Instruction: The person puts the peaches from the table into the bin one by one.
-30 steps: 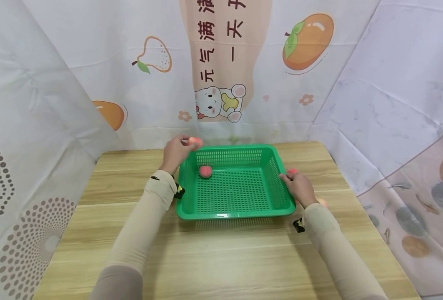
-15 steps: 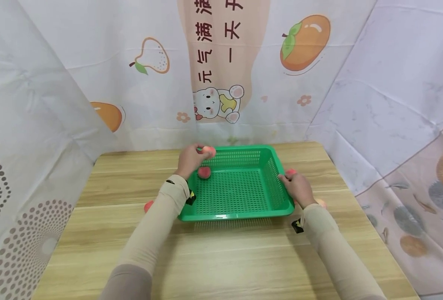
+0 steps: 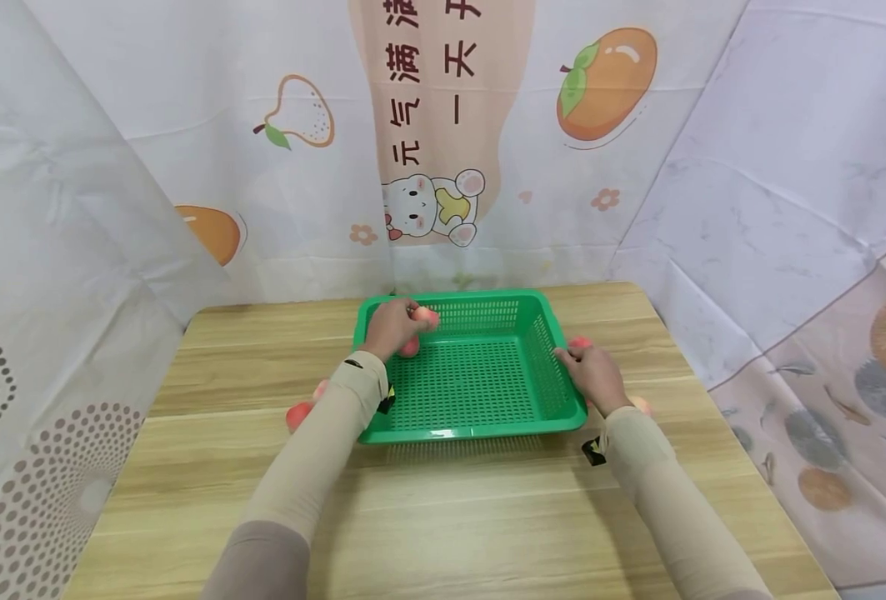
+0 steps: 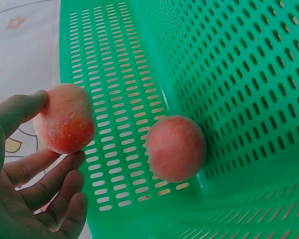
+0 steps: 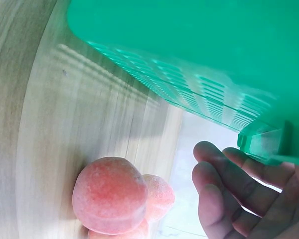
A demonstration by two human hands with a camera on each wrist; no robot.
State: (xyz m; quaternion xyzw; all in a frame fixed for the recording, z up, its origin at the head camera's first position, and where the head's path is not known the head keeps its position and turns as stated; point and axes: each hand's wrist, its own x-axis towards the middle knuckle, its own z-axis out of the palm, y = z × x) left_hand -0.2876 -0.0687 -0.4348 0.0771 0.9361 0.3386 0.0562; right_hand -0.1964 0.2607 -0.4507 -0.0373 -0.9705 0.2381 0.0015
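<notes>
My left hand (image 3: 390, 327) pinches a peach (image 4: 65, 118) between thumb and fingertips, over the back left part of a green plastic basket (image 3: 473, 433). Another peach (image 4: 176, 148) lies inside the basket by its left end, partly covered by the hand in the head view. My right hand (image 3: 597, 377) holds the basket's right rim, with the thumb at the top edge and the curled fingers (image 5: 224, 174) below it on the outside.
Several peaches lie on the wooden table (image 3: 443, 517) right of the basket, including a near one (image 5: 109, 195) and a paler one (image 3: 641, 405). Two more, a red peach (image 3: 298, 415) and a pinkish one (image 3: 321, 388), sit left of it beside my forearm. A printed curtain (image 3: 307, 225) hangs behind.
My left hand has carried its peach rightward from outside the back left corner to over the basket, lowering it. Peaches on the left have come into view. My right hand stays at the rim.
</notes>
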